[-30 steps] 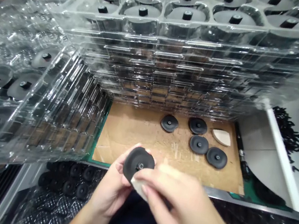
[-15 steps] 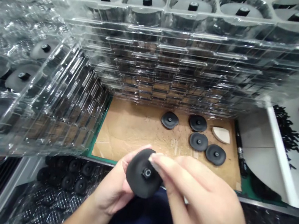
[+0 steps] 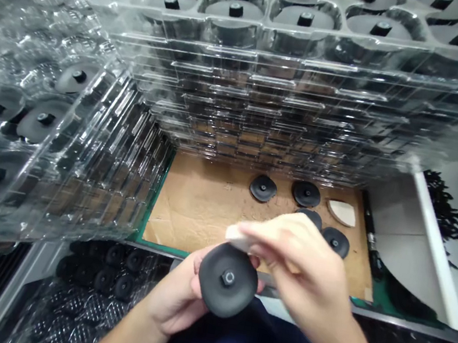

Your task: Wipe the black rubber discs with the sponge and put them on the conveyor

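My left hand [image 3: 183, 296] grips a black rounded disc [image 3: 225, 289] by its edge, its dished face and small central post turned up to me. Pinched in the fingers of my right hand [image 3: 306, 262] is a small white pad [image 3: 239, 237], at the disc's far rim; whether it touches cannot be made out. Beyond the hands, similar black discs lie on the cardboard, one at its middle [image 3: 263, 188] and another farther right [image 3: 306, 194]. Two more sit nearer my right hand, one partly hidden behind it [image 3: 311, 217] and one beside it [image 3: 334, 242].
A tall stack of clear trays [image 3: 276, 55] holding black discs rises behind the cardboard [image 3: 192, 200]. More clear trays [image 3: 113, 145] lean on the left. An off-white wedge [image 3: 342, 213] lies at right, near a white divider [image 3: 438, 244]. Dark trays [image 3: 104, 276] sit below the table edge.
My right hand has shifted up and away from the disc's face toward its far rim, exposing the white pad. The disc has moved slightly toward me and right.
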Demonstrator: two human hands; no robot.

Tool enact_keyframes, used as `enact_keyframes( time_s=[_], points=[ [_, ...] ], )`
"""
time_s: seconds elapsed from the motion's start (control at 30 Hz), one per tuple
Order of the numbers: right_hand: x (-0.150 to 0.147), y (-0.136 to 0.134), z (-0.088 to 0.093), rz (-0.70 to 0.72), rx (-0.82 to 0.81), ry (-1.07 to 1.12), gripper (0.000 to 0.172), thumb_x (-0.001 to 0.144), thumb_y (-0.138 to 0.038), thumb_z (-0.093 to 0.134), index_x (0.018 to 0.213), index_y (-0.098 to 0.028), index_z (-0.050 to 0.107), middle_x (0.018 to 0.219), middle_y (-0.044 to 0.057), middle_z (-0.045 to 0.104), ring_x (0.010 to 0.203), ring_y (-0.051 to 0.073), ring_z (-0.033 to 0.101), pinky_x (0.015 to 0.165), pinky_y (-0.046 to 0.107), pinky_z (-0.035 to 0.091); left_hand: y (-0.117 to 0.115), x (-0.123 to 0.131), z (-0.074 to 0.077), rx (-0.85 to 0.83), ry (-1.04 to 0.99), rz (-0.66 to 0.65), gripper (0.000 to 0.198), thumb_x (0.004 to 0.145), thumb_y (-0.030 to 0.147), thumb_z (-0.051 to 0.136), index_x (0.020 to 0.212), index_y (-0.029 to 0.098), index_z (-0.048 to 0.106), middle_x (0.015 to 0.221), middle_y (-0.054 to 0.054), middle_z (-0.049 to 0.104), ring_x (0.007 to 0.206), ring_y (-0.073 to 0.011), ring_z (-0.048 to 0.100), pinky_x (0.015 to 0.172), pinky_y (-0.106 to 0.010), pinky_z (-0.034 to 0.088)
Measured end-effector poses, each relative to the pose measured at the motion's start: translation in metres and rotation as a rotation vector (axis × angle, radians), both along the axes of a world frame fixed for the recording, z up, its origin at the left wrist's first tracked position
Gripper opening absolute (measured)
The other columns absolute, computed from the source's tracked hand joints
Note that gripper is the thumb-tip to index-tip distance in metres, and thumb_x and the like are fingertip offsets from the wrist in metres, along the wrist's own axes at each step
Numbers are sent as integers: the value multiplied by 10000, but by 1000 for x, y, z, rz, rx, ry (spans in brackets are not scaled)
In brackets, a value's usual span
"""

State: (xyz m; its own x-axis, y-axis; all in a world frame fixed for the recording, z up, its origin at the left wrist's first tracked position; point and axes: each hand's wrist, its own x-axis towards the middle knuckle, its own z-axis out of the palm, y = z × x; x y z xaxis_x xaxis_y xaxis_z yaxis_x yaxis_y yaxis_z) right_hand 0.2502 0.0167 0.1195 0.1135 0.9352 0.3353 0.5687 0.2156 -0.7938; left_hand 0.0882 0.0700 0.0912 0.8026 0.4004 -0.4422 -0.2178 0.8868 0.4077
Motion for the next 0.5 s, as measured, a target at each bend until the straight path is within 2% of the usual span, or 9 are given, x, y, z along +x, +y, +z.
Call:
enact_keyframes(
  time_s=[0.07, 0.13, 0.2, 0.27, 0.33, 0.43, 0.5],
  points=[
    [12, -2, -23, -167, -187, 82, 263, 913, -204, 511, 1154, -241, 609, 999, 13, 685, 817, 133, 614, 731, 253, 487, 0, -2, -2, -40, -87, 24, 484, 589, 263, 837, 1045, 201, 688, 1023, -45, 726, 901, -215, 699, 784, -244, 533],
    [19, -6, -52, -254, -347, 116, 299, 897, -273, 524, 1186, -229, 588, 1000, 40, 661, 745, 140, 624, 643, 249, 516, 1, -3, -5, -77, -121, 43, 461, 631, 208, 811, 1073, 224, 679, 1079, -50, 720, 932, -229, 699, 780, -248, 543],
    [20, -12, -81, -262, -436, 80, 261, 884, -301, 518, 1086, -196, 647, 960, 65, 639, 740, 160, 630, 638, 274, 535, 2, -3, -6, -101, -119, 51, 432, 653, 175, 793, 1068, 220, 682, 1078, -59, 724, 927, -233, 703, 747, -245, 558],
    [15, -21, -102, -269, -474, 20, 240, 886, -298, 500, 928, -174, 700, 941, 86, 615, 830, 194, 638, 720, 320, 542, 3, -2, -7, -116, -124, 53, 432, 649, 198, 798, 1066, 207, 684, 1076, -70, 723, 921, -237, 704, 716, -246, 572],
    [7, -31, -112, -279, -499, -20, 266, 893, -296, 482, 916, -162, 711, 974, 105, 593, 845, 205, 641, 746, 352, 541, 4, -1, -7, -121, -145, 54, 477, 622, 248, 817, 1076, 193, 680, 1079, -80, 721, 934, -247, 699, 707, -250, 580],
    [-4, -45, -114, -270, -534, -66, 303, 856, -290, 535, 1100, -165, 664, 1100, 131, 551, 644, 150, 621, 630, 345, 551, 5, -2, -10, -130, -154, 57, 548, 580, 293, 840, 1094, 200, 675, 1081, -75, 724, 953, -261, 694, 723, -252, 581],
    [-8, -51, -115, -263, -538, -91, 356, 829, -255, 553, 1168, -177, 630, 1113, 134, 545, 584, 132, 598, 584, 332, 545, 5, -3, -11, -138, -138, 62, 543, 575, 309, 840, 1085, 218, 679, 1087, -63, 724, 961, -261, 692, 739, -254, 578]
  ],
)
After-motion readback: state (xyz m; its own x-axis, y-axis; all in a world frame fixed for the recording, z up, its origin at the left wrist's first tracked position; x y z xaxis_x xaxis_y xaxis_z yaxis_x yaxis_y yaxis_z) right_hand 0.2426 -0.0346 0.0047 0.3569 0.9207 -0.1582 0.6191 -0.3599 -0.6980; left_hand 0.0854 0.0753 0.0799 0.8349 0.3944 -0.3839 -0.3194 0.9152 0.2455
